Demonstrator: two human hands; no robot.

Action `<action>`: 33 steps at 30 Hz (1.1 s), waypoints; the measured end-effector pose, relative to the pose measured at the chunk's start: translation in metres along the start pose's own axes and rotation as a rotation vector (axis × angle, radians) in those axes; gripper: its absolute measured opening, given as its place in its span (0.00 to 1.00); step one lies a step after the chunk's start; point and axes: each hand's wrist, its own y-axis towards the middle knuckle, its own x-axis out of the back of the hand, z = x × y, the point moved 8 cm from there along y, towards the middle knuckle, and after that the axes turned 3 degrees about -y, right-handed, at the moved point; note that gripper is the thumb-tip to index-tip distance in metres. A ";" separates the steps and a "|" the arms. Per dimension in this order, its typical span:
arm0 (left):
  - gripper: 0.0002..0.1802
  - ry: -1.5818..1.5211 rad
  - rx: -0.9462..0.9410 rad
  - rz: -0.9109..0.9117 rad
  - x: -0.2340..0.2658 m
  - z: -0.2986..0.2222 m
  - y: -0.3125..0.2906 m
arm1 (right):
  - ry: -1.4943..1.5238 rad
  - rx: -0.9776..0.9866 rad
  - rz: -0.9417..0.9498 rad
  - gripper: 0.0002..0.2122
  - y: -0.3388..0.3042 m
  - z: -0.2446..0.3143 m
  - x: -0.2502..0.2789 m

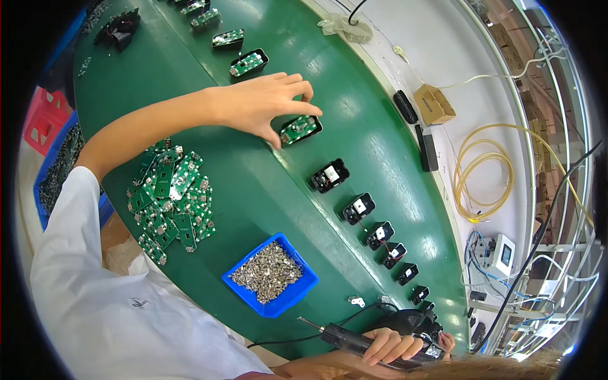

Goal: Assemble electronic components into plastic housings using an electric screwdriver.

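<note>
My left hand (269, 104) reaches over the green table. Its thumb and forefinger span a small black case with a green circuit board (300, 129) in it, a fingertip at each end. At the lower right my right hand (392, 347) is wrapped round a black electric screwdriver (345, 339), whose thin bit points left. Between my hands stands a blue tray (273, 309) of small metal screws. A pile of loose green circuit boards (171, 202) lies below my left forearm.
Open black cases (329, 175) with white parts run toward the lower right. Cases holding boards (249, 63) line up at the far left. Beyond the table edge are a cardboard box (434, 104) and a coiled yellow hose (484, 171). Another person's hand (446, 342) shows at lower right.
</note>
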 end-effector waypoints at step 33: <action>0.10 -0.839 -0.116 -0.123 0.022 -0.225 -0.097 | -0.076 0.021 -0.132 0.27 0.044 -0.054 -0.113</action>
